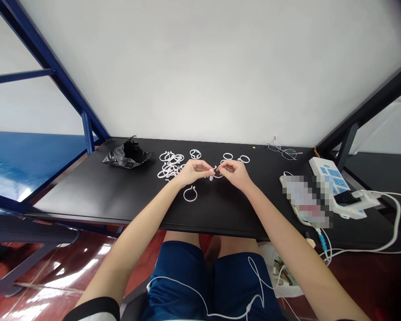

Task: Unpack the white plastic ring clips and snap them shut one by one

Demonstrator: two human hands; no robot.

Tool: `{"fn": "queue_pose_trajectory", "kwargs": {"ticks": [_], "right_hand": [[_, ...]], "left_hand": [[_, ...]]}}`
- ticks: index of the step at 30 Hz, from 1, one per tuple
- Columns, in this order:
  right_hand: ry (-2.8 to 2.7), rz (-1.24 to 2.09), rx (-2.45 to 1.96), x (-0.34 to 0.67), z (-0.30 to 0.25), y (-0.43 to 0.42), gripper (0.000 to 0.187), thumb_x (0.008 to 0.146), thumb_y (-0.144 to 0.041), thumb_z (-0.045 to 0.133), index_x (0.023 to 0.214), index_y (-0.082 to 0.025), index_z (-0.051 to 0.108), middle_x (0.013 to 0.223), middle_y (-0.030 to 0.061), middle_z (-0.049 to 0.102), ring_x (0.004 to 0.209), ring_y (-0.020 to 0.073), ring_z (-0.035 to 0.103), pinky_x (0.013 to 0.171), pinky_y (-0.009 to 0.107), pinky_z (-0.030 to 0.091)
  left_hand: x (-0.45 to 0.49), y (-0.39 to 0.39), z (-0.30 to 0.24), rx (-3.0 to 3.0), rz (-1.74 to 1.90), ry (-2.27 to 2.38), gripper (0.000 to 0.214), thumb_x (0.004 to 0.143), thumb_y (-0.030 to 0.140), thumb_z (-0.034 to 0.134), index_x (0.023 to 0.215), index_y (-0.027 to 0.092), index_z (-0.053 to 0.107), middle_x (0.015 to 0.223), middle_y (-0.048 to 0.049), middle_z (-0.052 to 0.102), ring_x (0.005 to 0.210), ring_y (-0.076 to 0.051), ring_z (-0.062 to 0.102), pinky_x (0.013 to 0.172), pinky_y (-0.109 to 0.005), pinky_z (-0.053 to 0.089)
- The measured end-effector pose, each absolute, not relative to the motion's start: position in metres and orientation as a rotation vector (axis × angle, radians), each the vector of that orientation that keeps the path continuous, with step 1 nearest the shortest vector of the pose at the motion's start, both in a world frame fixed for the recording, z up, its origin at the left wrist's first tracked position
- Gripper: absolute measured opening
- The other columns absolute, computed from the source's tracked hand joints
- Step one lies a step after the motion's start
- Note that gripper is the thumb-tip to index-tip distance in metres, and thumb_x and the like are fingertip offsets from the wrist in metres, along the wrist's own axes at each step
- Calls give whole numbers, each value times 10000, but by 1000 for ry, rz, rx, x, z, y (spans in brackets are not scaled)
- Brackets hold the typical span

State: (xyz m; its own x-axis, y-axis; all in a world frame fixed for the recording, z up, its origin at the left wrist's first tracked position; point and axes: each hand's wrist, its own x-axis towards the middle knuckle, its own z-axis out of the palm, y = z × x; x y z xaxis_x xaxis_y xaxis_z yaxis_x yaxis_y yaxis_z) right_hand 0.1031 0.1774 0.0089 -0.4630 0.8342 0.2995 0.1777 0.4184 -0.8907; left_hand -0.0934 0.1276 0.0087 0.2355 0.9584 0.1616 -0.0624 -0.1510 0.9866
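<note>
My left hand (196, 172) pinches a small white plastic ring (211, 176), seen nearly edge-on and partly covered by the fingers. Close beside it, the fingertips of my right hand (234, 173) are pressed together; what they grip is too small and hidden to name. Left of my left hand lies a loose pile of white plastic rings (169, 170) with small tabs. One single ring (190, 194) rests nearer the front edge, and another ring (195, 154) sits behind my left hand. Beyond my right hand are two more rings, a left one (227, 156) and a right one (243, 159).
A crumpled black plastic bag (127, 154) stands open at the left of the black table (96, 196). Eyeglasses (284, 151) lie at the back right. A phone (304, 200), partly blurred out, and a power strip (337, 183) with white cables (396, 218) occupy the right side.
</note>
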Motion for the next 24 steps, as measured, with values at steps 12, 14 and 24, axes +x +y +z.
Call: {"fn": "queue_pose_trajectory", "kwargs": {"ticks": [12, 14, 24], "right_hand": [[-1884, 1109, -844, 101, 6, 176, 93, 748, -260, 621, 701, -197, 669, 742, 37, 693, 617, 170, 629, 600, 316, 522], [-1879, 1127, -840, 101, 5, 177, 94, 750, -263, 624, 703, -196, 671, 742, 37, 691, 620, 171, 632, 608, 319, 530], [-1820, 1308, -809, 98, 10, 175, 142, 724, -300, 680, 821, -197, 679, 654, 6, 628, 581, 145, 593, 482, 255, 487]], "left_hand": [[-92, 128, 6, 1531, 1128, 963, 264, 700, 361, 777, 773, 127, 682, 782, -65, 678, 742, -165, 637, 745, -322, 493], [-93, 128, 6, 1523, 1135, 946, 266, 701, 361, 777, 773, 126, 676, 789, -67, 680, 745, -165, 638, 747, -322, 493], [-92, 128, 8, 1388, 1166, 854, 273, 702, 355, 784, 791, 129, 661, 810, -68, 698, 761, -162, 653, 747, -311, 493]]}}
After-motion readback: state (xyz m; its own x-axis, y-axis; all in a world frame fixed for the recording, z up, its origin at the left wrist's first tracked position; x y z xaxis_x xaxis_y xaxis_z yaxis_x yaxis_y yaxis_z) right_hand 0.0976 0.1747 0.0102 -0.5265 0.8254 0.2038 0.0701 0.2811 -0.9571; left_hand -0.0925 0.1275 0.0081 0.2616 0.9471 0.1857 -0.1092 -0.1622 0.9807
